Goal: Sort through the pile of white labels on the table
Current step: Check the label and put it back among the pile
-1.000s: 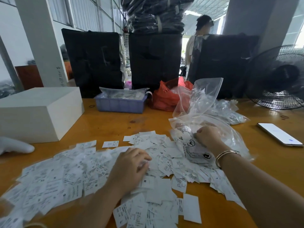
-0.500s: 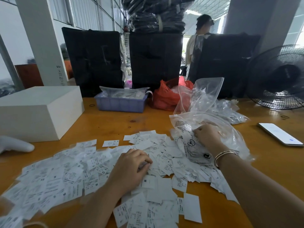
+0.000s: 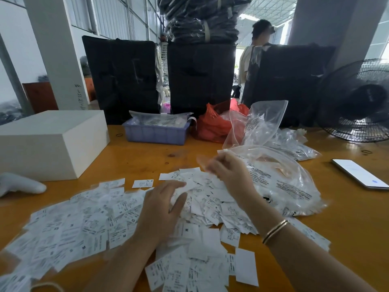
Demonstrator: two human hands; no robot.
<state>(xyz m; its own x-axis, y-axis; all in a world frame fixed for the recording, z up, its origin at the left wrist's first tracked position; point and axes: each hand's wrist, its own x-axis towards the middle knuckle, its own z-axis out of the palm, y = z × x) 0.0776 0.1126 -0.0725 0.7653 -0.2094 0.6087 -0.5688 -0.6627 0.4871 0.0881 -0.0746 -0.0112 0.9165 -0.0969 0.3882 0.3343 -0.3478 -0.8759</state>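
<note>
On the desk point(image 3: 147, 157), the labels point(image 3: 88, 226) lie in a wide loose pile that spreads under and around both hands. The left hand point(image 3: 162, 207) rests flat on the middle of the pile, its grip released, fingers spread over the paper. The right hand point(image 3: 229, 175) is raised over the far edge of the pile; its fingertips are blurred, so I cannot tell whether that grip grasps a label or nothing. A bangle point(image 3: 274, 231) circles the right wrist. Just right of the right hand lies a clear bag point(image 3: 290, 182), printed with black text and touching the pile. Beyond the left hand stands a blue tray point(image 3: 156, 133), and beside the tray a red bag point(image 3: 212, 125). Well left of the left hand sits a white box point(image 3: 48, 144). Far right of the right hand lies a phone point(image 3: 360, 173).
</note>
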